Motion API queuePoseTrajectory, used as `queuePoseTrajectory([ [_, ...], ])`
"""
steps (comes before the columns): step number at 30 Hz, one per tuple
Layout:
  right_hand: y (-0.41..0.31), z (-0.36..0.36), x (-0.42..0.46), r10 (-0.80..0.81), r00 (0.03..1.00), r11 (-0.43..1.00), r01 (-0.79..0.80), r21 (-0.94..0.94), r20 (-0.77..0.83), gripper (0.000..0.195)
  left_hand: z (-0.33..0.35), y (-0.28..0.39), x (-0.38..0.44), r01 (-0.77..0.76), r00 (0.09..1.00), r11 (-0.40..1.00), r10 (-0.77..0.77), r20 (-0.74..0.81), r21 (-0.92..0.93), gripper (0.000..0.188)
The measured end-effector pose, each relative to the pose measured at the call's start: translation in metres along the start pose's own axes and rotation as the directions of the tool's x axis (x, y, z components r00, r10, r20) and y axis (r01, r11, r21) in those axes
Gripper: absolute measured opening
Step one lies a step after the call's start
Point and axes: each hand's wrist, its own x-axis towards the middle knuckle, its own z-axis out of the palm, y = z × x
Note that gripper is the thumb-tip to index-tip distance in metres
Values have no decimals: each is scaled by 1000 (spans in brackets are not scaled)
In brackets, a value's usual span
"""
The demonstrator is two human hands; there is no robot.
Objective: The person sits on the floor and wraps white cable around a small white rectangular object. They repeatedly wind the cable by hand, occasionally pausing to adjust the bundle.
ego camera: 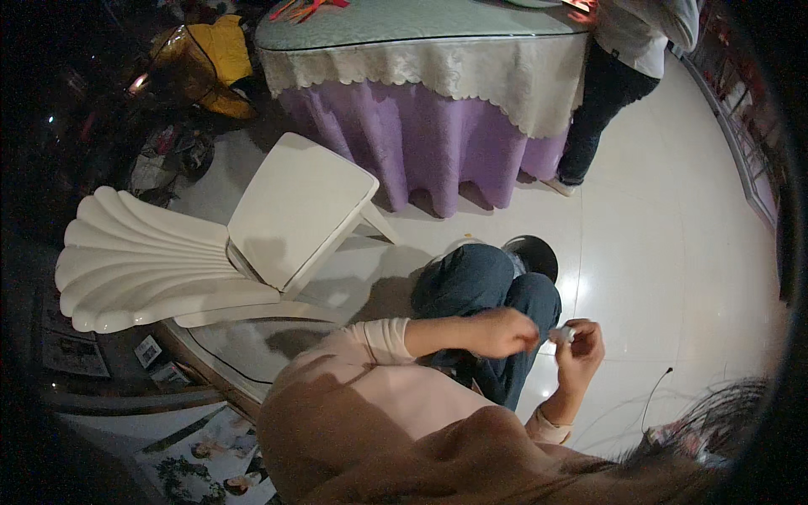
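My right hand (581,350) is raised beside my knees, its thumb and fingers pinching a small white object (567,333) too small to identify. Close to its left, my left hand (502,332) is held over my lap with the fingers curled and slightly blurred. Whether anything is between those fingers is hidden. A small gap separates the two hands. Below them are my bent legs in dark blue trousers (467,278). Just beyond the knees, a dark round bin (544,252) with a pale plastic liner stands on the floor, partly covered by my legs.
A cream chair (303,208) with a shell-shaped back stands to the left. Ahead is a glass-topped table (429,22) with a lavender skirt (429,139). A person (606,95) stands at its right end. A thin cable (653,391) lies on the right floor; framed pictures (196,454) lie lower left.
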Motion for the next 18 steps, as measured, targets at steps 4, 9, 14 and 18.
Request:
queuePoseTrajectory([
  [4, 4, -7, 7, 82, 957, 862, 72, -502, 278, 15, -13, 26, 2, -52, 994, 990, 38, -103, -131, 12],
  [9, -9, 4, -3, -148, 946, 986, 164, -32, 287, 14, -9, 12, 2, 135, 990, 991, -136, -42, -18, 10],
  [14, 7, -6, 6, 75, 953, 895, 65, -440, 294, 14, -14, 25, 3, -47, 997, 990, 38, -70, -132, 13],
  [18, 7, -7, -4, -62, 938, 987, 110, -122, 342, 17, -16, 11, 8, 136, 987, 989, -141, -77, -62, 14],
])
